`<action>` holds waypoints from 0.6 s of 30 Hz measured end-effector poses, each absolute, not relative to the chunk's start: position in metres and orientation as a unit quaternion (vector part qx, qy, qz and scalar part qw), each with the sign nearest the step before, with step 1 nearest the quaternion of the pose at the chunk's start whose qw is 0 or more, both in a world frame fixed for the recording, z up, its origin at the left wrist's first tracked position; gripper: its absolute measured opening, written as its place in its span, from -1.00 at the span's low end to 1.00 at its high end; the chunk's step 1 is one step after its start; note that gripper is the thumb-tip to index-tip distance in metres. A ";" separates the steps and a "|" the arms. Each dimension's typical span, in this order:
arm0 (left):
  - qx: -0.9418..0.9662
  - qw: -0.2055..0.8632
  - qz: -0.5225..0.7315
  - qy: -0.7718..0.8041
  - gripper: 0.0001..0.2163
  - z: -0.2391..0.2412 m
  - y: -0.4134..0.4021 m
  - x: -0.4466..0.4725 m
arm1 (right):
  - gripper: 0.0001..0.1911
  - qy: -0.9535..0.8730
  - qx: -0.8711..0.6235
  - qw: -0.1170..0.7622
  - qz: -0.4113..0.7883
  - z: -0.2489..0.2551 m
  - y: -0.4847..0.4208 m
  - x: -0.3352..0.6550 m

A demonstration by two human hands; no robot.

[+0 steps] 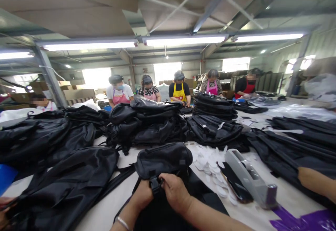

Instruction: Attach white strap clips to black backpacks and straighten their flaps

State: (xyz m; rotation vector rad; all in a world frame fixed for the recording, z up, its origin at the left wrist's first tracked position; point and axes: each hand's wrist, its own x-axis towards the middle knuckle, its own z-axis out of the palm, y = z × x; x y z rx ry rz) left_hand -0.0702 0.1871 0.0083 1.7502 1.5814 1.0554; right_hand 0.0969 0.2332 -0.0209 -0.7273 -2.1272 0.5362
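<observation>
A black backpack (164, 159) lies in front of me with its rolled top end pointing away. On its near side hangs a black plastic buckle (154, 182) on a strap. My left hand (143, 192), with a bracelet on the wrist, is closed at the buckle's left side; its fingertips are hidden behind the buckle and the bag's edge. From the right, my right hand (174, 191) pinches the buckle and its strap between thumb and curled fingers. The lower part of the bag sits in shadow under my forearms.
Black bags are stacked (157, 122) across the table. Right of me lie white tags (210, 161), a dark phone-like object (235, 182), a grey tape dispenser (250, 178) and purple plastic (301, 220). Neighbours' hands (313, 180) reach in at both sides. Several people work opposite.
</observation>
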 end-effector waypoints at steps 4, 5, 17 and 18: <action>0.625 0.287 0.378 0.620 -0.51 0.002 0.188 -0.076 | -0.74 -0.878 -0.356 0.285 0.144 -0.038 0.242 0.096; 0.617 0.287 0.368 0.634 -0.47 0.001 0.188 -0.076 | -0.76 -0.886 -0.368 0.254 0.124 -0.039 0.246 0.093; 0.654 0.328 0.282 0.621 -0.47 -0.009 0.203 -0.086 | -0.71 -0.933 -0.349 -0.025 0.087 0.006 0.281 0.044; 0.659 0.333 0.264 0.621 -0.49 -0.004 0.204 -0.084 | -0.71 -0.942 -0.324 -0.034 0.079 0.007 0.279 0.051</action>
